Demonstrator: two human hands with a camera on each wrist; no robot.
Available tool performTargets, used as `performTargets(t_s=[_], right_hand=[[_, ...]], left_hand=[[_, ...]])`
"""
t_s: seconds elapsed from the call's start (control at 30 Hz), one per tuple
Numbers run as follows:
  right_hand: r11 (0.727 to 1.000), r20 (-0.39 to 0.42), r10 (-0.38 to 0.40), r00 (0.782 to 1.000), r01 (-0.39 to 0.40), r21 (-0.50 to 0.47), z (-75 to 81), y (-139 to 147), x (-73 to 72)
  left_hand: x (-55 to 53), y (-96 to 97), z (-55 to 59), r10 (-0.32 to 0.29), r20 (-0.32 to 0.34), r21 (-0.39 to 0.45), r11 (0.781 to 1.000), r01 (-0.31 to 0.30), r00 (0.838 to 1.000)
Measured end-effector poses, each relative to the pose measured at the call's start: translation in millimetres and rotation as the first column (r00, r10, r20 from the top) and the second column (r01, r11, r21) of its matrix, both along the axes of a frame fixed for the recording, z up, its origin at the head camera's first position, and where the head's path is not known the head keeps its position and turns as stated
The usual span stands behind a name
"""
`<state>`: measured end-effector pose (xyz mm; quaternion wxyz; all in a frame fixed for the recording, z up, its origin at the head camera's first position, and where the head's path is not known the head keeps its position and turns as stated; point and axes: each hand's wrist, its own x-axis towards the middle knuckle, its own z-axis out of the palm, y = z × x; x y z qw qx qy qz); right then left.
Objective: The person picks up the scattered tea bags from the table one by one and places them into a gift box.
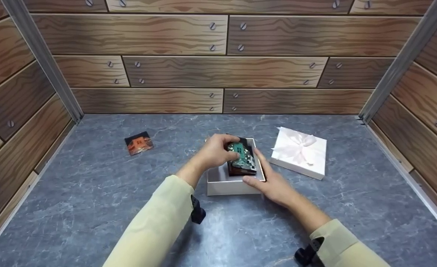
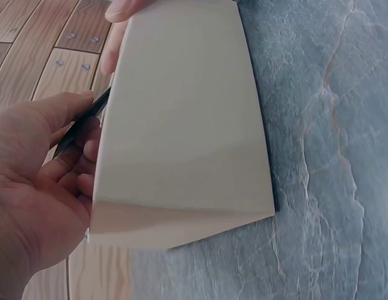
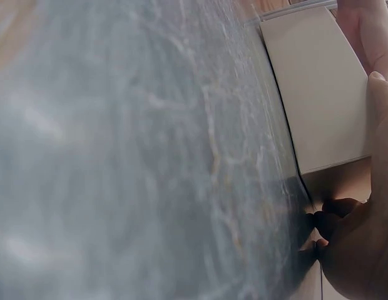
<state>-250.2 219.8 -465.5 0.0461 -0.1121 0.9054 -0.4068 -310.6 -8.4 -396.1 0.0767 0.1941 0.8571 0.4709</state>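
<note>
A white open box (image 1: 233,188) sits in the middle of the table. My left hand (image 1: 215,151) reaches over its left side and pinches a dark picture card (image 1: 243,155) with a green house on it, held above the box's opening. A brownish edge shows along the card's near side. In the left wrist view, the thumb and curled fingers hold the thin dark card (image 2: 84,122) beside the box wall (image 2: 181,112). Gripping the box at its near right corner is my right hand (image 1: 276,187), thumb over the front rim and fingers along the right wall.
A white lid (image 1: 316,157) with a pale ribbon bow (image 1: 302,144) lies right of the box. To the far left, another card (image 1: 139,143) with an orange picture lies flat on the grey marbled table (image 1: 92,193). Wood-patterned walls (image 1: 174,72) enclose the back and sides.
</note>
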Motion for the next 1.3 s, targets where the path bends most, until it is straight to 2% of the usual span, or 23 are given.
performTargets(t_s=[0.37, 0.6, 0.8, 1.03, 1.3], right_hand=[[1.000, -0.002, 0.014, 1.000, -0.014, -0.025, -1.8, -1.8, 0.9], [1.000, -0.014, 0.012, 1.000, -0.012, -0.007, 0.1, -0.5, -0.7], [1.000, -0.007, 0.005, 1.000, -0.005, 0.004, -0.7, -0.2, -0.9], [1.000, -0.003, 0.003, 1.000, -0.003, 0.003, -0.7, -0.5, 0.2], [1.000, 0.008, 0.003, 1.000, -0.003, -0.010, -0.1, 0.7, 0.6]], left_hand=[[1.1, 6.8, -3.2, -0.002, -0.008, -0.057, 0.998, 0.001, 1.000], [1.9, 6.1, -2.2, 0.007, 0.019, -0.039, 0.999, -0.006, 1.000], [2.1, 9.3, -2.7, 0.013, -0.017, -0.096, 0.995, -0.015, 1.000], [2.1, 10.8, -4.6, 0.060, -0.027, -0.082, 0.995, -0.063, 0.998], [3.0, 12.6, -3.3, 0.056, -0.038, -0.128, 0.990, -0.060, 0.998]])
